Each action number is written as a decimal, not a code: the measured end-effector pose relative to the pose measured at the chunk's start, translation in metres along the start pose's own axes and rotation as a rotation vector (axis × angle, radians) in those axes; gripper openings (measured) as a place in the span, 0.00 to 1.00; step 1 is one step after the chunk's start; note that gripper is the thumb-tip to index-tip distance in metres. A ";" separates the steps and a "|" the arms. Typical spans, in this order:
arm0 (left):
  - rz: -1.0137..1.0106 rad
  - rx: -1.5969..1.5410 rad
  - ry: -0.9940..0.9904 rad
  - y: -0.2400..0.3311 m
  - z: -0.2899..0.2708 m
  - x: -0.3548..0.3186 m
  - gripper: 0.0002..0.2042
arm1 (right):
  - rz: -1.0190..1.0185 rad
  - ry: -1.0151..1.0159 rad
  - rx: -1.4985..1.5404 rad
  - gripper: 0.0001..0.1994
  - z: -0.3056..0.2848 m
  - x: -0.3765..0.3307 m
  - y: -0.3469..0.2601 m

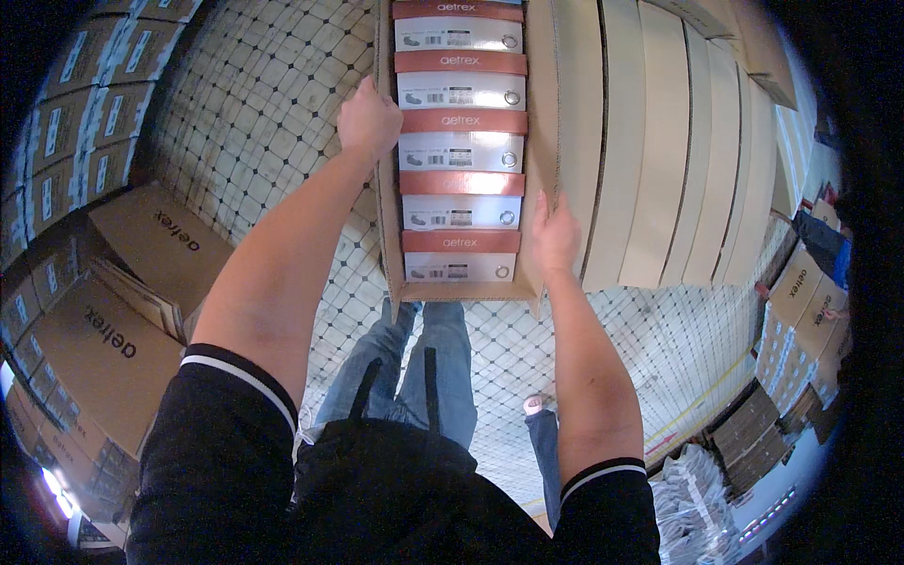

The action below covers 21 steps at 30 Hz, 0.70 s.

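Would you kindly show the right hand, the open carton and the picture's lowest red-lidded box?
Right hand (556, 235), head view: its back.
Open carton (543, 122), head view: right side.
Lowest box (460, 263), head view: white panel.

Both arms stretch forward, bare from above the elbows. The left forearm (297, 240) slants inward to the left hand (370, 121), which reaches farther ahead than the right; its fingers are curled in, knuckles up, with one digit jutting forward. The right forearm (593, 363) runs forward with a slight inward lean. The right hand (556, 235) points ahead, back of the hand partly showing, its digits extended and parted, some of them hidden. The two hands stand well apart.
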<state>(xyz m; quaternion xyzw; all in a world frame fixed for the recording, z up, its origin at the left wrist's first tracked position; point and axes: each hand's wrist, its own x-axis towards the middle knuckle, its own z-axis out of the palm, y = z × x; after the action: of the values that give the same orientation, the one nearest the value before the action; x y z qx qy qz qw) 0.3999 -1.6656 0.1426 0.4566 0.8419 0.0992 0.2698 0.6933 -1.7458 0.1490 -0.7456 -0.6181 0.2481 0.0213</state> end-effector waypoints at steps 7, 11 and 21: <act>-0.009 -0.024 -0.002 0.001 0.001 0.001 0.24 | 0.012 0.013 -0.034 0.25 0.005 0.003 0.002; -0.017 -0.015 0.007 0.003 0.000 0.000 0.24 | -0.013 0.024 -0.027 0.24 0.006 0.003 0.002; -0.042 -0.034 -0.010 0.005 -0.002 -0.001 0.20 | 0.005 0.020 -0.012 0.23 0.005 0.003 -0.002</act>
<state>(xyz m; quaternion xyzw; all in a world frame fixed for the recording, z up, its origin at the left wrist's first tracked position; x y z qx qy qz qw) 0.4026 -1.6634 0.1467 0.4347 0.8482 0.1052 0.2838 0.6901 -1.7440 0.1446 -0.7497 -0.6175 0.2372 0.0223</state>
